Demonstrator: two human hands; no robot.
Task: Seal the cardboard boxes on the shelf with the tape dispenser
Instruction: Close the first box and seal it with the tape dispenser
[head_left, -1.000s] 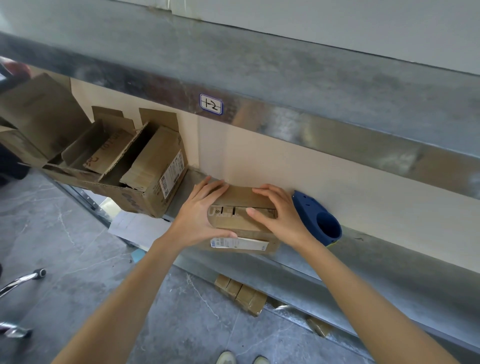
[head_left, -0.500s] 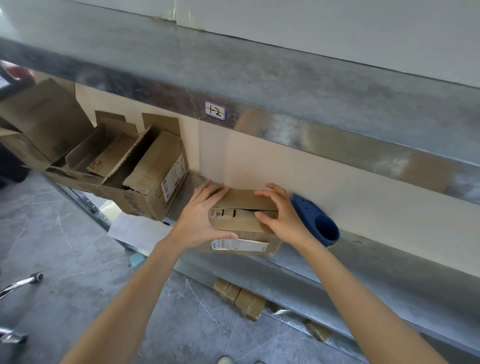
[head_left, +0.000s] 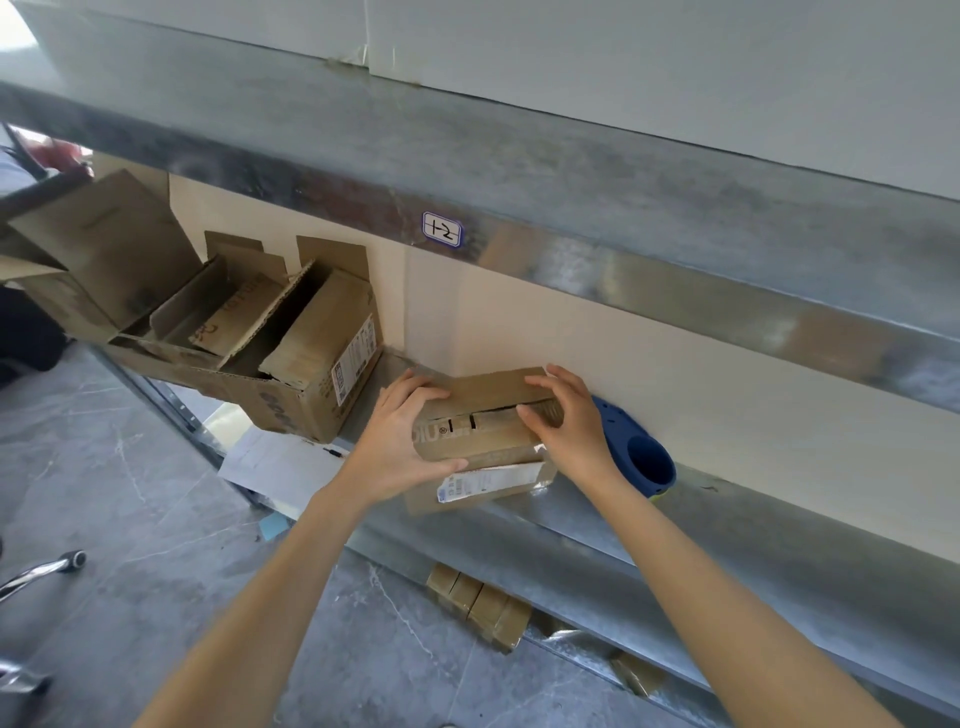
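Note:
A small cardboard box (head_left: 483, 441) with a white label on its front sits on the metal shelf (head_left: 675, 525), against the cream back wall. My left hand (head_left: 400, 436) grips its left end, thumb under the front flap. My right hand (head_left: 566, 421) presses flat on the right part of the top flaps, which lie folded down with a narrow gap between them. The blue tape dispenser (head_left: 639, 452) rests on the shelf just right of my right hand, partly hidden by it.
A larger open cardboard box (head_left: 291, 358) with raised flaps stands on the shelf to the left. An upper shelf beam (head_left: 519, 228) with a handwritten label overhangs. White paper (head_left: 275, 462) and small brown packs (head_left: 478, 603) lie below.
Both hands have stayed on the small box, pressing its flaps down. My right-hand fingers shifted slightly along the top. The view moved a little closer.

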